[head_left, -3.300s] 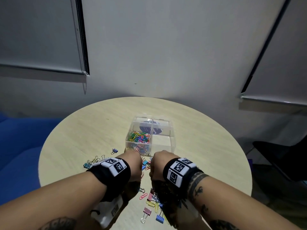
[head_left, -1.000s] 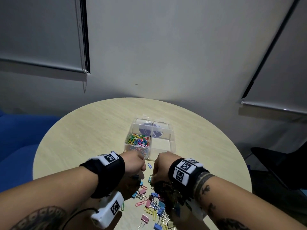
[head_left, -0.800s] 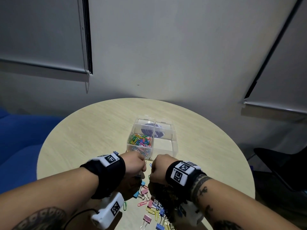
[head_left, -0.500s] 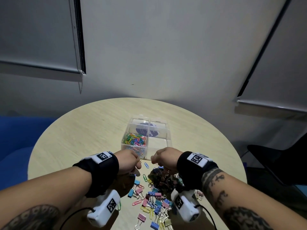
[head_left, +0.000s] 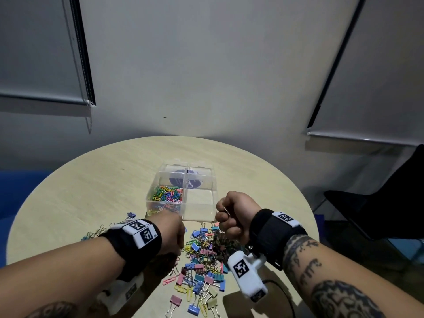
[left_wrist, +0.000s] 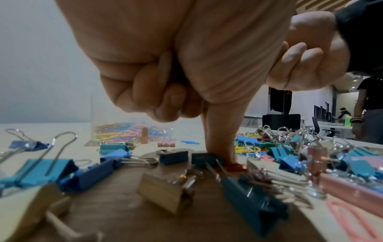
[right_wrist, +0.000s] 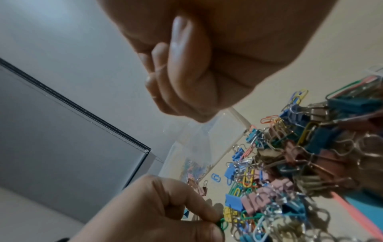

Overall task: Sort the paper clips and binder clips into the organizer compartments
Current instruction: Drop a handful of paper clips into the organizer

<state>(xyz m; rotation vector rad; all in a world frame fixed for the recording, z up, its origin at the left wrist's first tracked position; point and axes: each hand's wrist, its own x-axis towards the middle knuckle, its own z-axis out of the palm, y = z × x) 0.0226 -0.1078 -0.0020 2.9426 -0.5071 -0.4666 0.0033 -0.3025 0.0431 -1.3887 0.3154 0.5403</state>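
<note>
A clear organizer (head_left: 187,180) stands mid-table; its near left compartment holds coloured paper clips (head_left: 168,197), and the near right one (head_left: 202,204) looks empty. A mixed pile of binder clips and paper clips (head_left: 202,260) lies in front of it. My left hand (head_left: 174,232) is down at the pile's left edge. Its fingers (left_wrist: 219,147) are curled and pinch a green paper clip (right_wrist: 220,224) against the table. My right hand (head_left: 231,216) is a raised fist beside the organizer's near right corner. A silver wire of a binder clip (head_left: 226,210) sticks out of it.
The round table (head_left: 91,180) ends close behind the organizer and to both sides. A few stray binder clips (head_left: 96,232) lie left of my left wrist. A blue sofa (head_left: 13,191) is at left, a black chair (head_left: 378,203) at right. A person (left_wrist: 366,106) stands far off.
My right hand has lifted off the pile and moved up and right, level with the organizer's near right corner. My left hand stays low at the pile.
</note>
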